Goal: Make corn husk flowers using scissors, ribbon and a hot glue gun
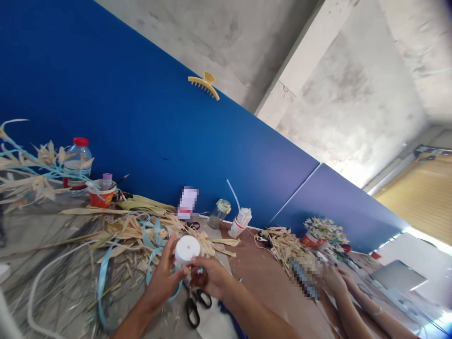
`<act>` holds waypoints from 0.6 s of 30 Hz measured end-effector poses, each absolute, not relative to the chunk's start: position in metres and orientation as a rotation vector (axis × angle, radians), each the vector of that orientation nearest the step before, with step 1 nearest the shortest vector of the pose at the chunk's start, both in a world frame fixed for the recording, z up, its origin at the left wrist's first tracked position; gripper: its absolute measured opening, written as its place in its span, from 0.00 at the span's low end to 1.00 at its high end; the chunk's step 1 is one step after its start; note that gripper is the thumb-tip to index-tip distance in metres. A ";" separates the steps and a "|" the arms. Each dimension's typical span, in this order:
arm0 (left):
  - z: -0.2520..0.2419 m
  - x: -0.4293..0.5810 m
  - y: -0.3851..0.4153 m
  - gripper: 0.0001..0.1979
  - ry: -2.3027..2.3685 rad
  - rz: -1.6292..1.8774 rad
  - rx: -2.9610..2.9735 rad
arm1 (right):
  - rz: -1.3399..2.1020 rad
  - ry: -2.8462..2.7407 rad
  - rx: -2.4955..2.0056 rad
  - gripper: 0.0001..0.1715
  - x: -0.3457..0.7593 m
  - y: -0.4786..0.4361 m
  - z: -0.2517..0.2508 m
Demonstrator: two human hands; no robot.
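Note:
A white round spool with a small centre hole is held up between my two hands. My left hand grips it from the left, thumb below and fingers behind. My right hand is closed at its lower right edge, with a bit of light blue showing by the fingertips. Light blue ribbon trails in loops over the table at the left, some of it close beside my left hand. Black-handled scissors lie just below my hands.
Dried husks and thin stalks cover the table's left side. Along the blue partition stand a red-capped bottle, red cup, glass jar and white cup. Another person's hands are at the right.

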State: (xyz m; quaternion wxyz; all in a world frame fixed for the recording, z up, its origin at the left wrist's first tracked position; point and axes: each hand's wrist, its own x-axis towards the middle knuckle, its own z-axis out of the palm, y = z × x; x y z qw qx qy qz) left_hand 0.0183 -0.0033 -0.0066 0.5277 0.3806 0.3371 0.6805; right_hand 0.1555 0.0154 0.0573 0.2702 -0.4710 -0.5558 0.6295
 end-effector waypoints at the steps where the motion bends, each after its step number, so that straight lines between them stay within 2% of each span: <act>1: -0.006 0.018 -0.002 0.46 0.795 1.629 0.879 | 1.754 -1.313 -1.301 0.16 0.160 0.022 0.061; 8: -0.006 -0.009 0.008 0.22 1.245 1.905 0.597 | 1.686 -1.155 -1.462 0.11 0.201 0.107 0.079; 13: -0.008 -0.020 0.009 0.22 1.425 1.870 0.640 | 1.667 -1.210 -1.661 0.13 0.202 0.161 0.068; 18: -0.007 -0.018 0.006 0.23 1.474 1.878 0.658 | 1.528 -1.325 -1.796 0.15 0.196 0.177 0.057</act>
